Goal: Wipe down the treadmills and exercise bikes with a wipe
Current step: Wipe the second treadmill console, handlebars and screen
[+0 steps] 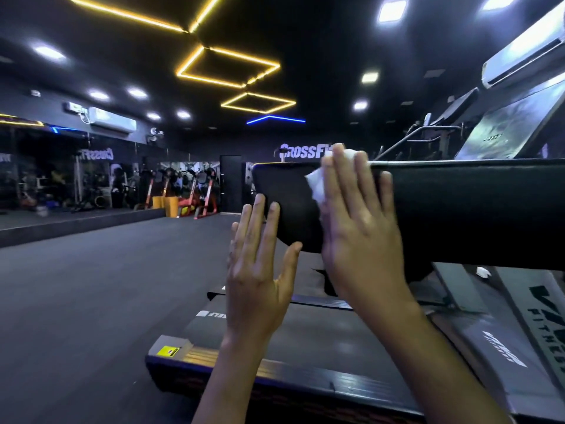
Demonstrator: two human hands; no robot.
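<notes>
One wipe (316,182) under R hand (363,221).

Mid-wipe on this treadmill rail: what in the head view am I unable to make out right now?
All in the head view:
- Wipe: mostly under the right hand; soiling unknown.
- Handrail: far side faces away; right end cut off by the frame edge.
- Console: glare and blur, cut off at the right edge; unreadable.
- Red machines far back: too small to identify.
</notes>
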